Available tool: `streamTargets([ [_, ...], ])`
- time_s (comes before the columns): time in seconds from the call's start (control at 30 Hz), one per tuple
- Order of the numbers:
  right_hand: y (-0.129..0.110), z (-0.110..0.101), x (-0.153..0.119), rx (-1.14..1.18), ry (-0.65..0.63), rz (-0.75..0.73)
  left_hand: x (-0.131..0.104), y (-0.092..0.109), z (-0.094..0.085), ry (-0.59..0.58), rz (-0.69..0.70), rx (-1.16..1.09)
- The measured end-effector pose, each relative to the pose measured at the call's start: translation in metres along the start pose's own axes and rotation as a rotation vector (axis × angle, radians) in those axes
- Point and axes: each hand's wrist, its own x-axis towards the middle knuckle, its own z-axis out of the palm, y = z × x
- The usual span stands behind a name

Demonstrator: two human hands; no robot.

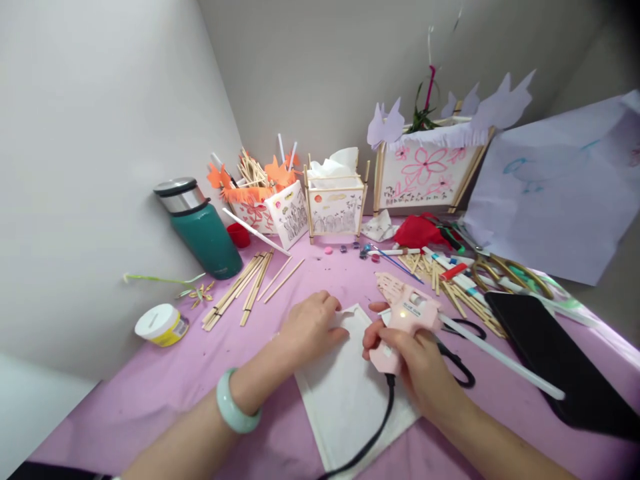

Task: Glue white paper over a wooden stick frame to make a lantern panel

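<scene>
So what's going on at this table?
Somebody is holding a pink glue gun in their right hand, with a white glue stick poking out of its back. Their left hand is at the far end of a white sheet lying on the pink cloth. Farther back stands a little box with drawings, and thin wooden sticks lie to the left.

In my right fingers point(400, 339) I hold a pale pink glue gun point(415, 310), nozzle pointing away and leftward, glue stick point(505, 359) jutting behind, beside the white sheet point(345, 400) lying flat.
</scene>
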Motion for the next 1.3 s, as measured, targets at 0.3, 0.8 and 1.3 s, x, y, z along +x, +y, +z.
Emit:
streamTargets([
  [0.3, -0.010, 0.008, -0.012, 0.062, -0.023, 0.239, -0.003, -0.002, 0.011, -0.011, 0.017, 0.009],
  [0.8, -0.018, 0.021, -0.027, 0.196, 0.021, 0.410, 0.017, 0.001, 0.020, 0.054, -0.129, -0.108],
  [1.3, -0.015, 0.024, -0.015, 0.187, -0.006, 0.416, 0.021, -0.008, 0.017, 0.001, -0.123, -0.281],
])
